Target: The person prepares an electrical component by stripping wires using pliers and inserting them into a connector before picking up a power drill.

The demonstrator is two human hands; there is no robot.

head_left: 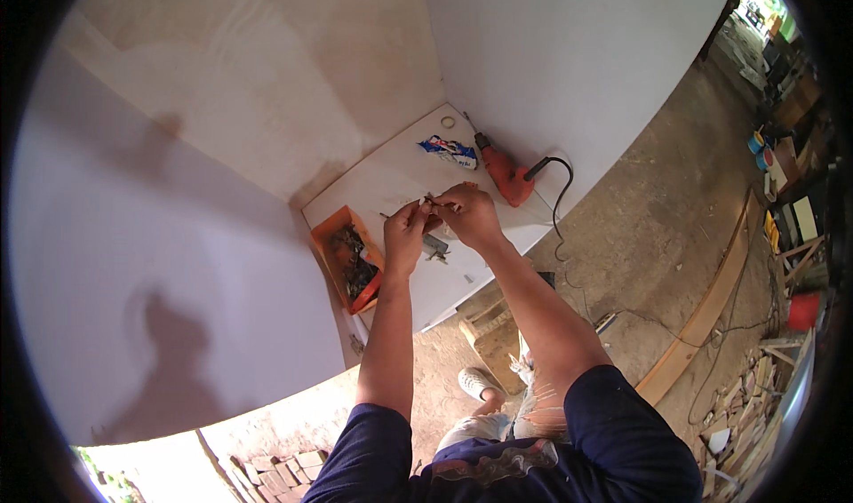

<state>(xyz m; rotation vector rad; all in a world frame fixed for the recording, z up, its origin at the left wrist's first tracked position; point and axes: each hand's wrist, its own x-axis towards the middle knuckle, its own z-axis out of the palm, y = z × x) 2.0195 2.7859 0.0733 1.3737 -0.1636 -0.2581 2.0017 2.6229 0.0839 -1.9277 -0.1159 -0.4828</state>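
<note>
My left hand point(405, 236) and my right hand point(470, 216) come together over a white board point(426, 294). Fingertips of both are pinched around a small piece point(426, 201), partly pale, too small to name. Just below them on the board lies a grey object point(435, 246) with thin bits by its end. Beside my left hand stands an orange box point(323, 229) full of dark small items that I cannot make out. A red power drill point(507, 176) rests on its side beyond my right hand. Left of the drill is a crumpled blue and white packet point(451, 152).
Tall white panels point(569, 59) enclose the board at the left and right. A small ring point(448, 122) lies near the back corner. The drill's black cord point(569, 183) drops over the edge to the floor. Right of me lie a long wooden plank point(702, 325) and scrap wood point(746, 405).
</note>
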